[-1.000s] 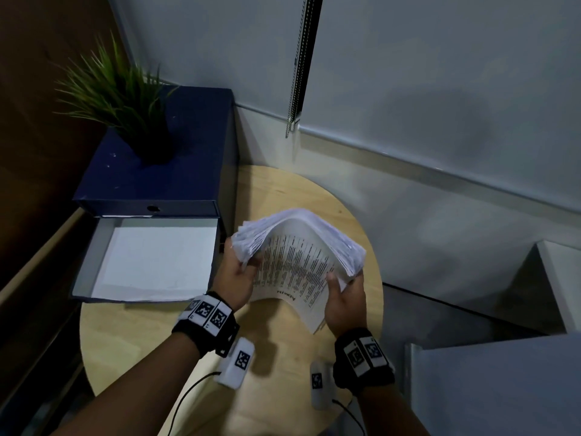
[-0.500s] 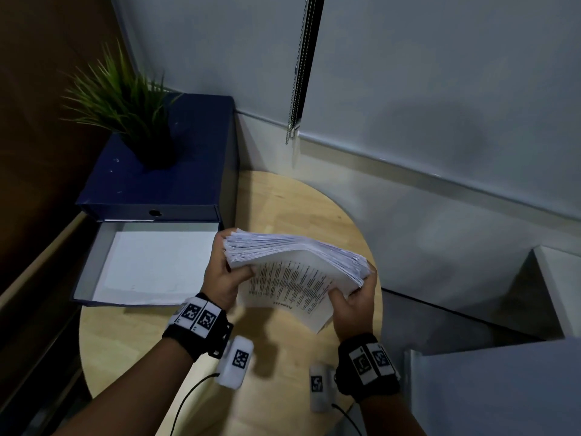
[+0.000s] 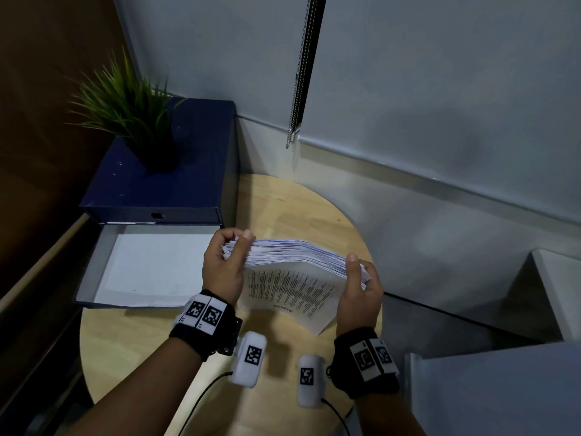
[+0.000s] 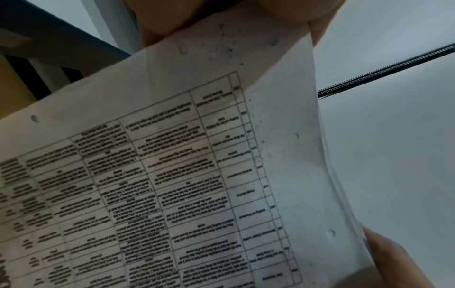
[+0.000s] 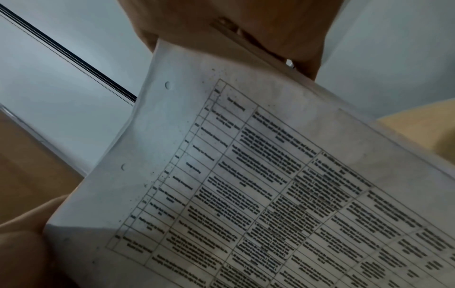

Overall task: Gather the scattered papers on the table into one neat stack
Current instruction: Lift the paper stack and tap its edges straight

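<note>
Head view, centre frame: the paper stack (image 3: pixel 292 259) is clamped by the left hand (image 3: pixel 223 272) and the right hand (image 3: pixel 360 294); fanned edges could slip if loosened.

matt white printed paper stack (image 3: pixel 292 265), pale smooth wooden table (image 3: pixel 292 209), matt dark blue cardboard box (image 3: pixel 176 171)

white papers (image 3: pixel 292 287) with black printed tables, navy box (image 3: pixel 163 187), green plant (image 3: pixel 125 102)
</note>
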Demonstrator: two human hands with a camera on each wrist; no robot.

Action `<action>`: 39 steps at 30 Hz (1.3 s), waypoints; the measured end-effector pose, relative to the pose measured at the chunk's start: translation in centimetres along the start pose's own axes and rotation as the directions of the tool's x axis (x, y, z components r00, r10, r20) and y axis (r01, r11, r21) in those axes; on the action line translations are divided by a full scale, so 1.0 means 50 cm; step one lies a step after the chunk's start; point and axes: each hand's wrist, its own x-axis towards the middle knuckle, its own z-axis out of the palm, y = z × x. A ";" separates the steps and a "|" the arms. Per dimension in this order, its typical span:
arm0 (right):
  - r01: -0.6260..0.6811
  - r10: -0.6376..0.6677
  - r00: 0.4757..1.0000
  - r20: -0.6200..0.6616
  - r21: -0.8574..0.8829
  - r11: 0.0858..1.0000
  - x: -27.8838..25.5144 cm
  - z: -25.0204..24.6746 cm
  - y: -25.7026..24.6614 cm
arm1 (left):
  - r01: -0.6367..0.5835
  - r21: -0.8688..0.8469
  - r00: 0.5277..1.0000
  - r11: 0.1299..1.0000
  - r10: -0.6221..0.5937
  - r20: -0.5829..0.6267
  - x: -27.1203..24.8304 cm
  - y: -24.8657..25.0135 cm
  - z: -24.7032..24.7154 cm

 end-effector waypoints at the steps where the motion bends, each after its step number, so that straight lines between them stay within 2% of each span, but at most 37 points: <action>1: -0.003 0.003 1.000 -0.004 -0.007 1.000 0.001 0.001 0.002 | -0.003 0.010 1.000 1.000 0.003 -0.006 0.001 0.000 0.001; 5: -0.002 0.002 1.000 0.004 0.007 1.000 0.002 0.003 0.006 | -0.005 -0.039 0.998 0.999 0.007 0.056 -0.004 0.000 0.001; 9: -0.005 0.005 1.000 0.009 -0.013 1.000 0.006 0.003 0.007 | -0.021 -0.012 1.000 1.000 0.021 0.022 -0.004 -0.003 -0.001; 12: -0.011 0.011 1.000 -0.004 0.001 1.000 0.011 0.004 0.005 | -0.020 -0.048 0.998 0.999 0.023 0.057 -0.008 -0.002 -0.003; 15: -0.033 0.033 0.999 0.014 0.041 0.999 0.014 0.003 0.009 | -0.035 -0.132 0.989 0.991 0.054 0.137 -0.008 -0.004 -0.013; 18: -0.012 0.004 0.998 0.068 0.122 0.992 0.013 -0.003 0.013 | -0.023 -0.209 0.959 0.978 0.080 0.272 -0.003 -0.021 -0.032; 20: 0.017 -0.034 0.991 0.129 0.132 0.991 0.009 -0.008 0.013 | -0.012 -0.177 0.939 0.984 0.072 0.336 -0.004 -0.028 -0.038; 25: 0.069 -0.101 0.959 0.265 0.129 0.989 0.006 -0.024 0.012 | 0.028 -0.190 0.930 0.981 0.044 0.365 0.001 -0.027 -0.044; 28: 0.118 -0.149 0.924 0.351 0.109 0.987 0.007 -0.034 0.020 | 0.045 -0.134 0.917 0.990 0.012 0.400 0.010 -0.032 -0.052; 30: 0.118 -0.134 0.909 0.395 0.065 0.991 0.010 -0.038 0.031 | 0.025 -0.077 0.903 0.997 0.010 0.430 0.018 -0.039 -0.055; 32: 0.083 -0.088 0.919 0.384 0.029 0.996 0.011 -0.037 0.045 | 0.022 -0.050 0.908 0.998 0.001 0.418 0.027 -0.047 -0.055; 35: 0.042 -0.035 0.949 0.313 -0.015 0.999 0.014 -0.033 0.070 | 0.090 0.001 0.927 0.996 -0.084 0.366 0.039 -0.059 -0.043; 39: 0.021 0.008 0.962 0.273 -0.103 0.994 0.016 -0.017 0.081 | 0.059 0.107 0.932 0.993 -0.093 0.350 0.061 -0.079 -0.036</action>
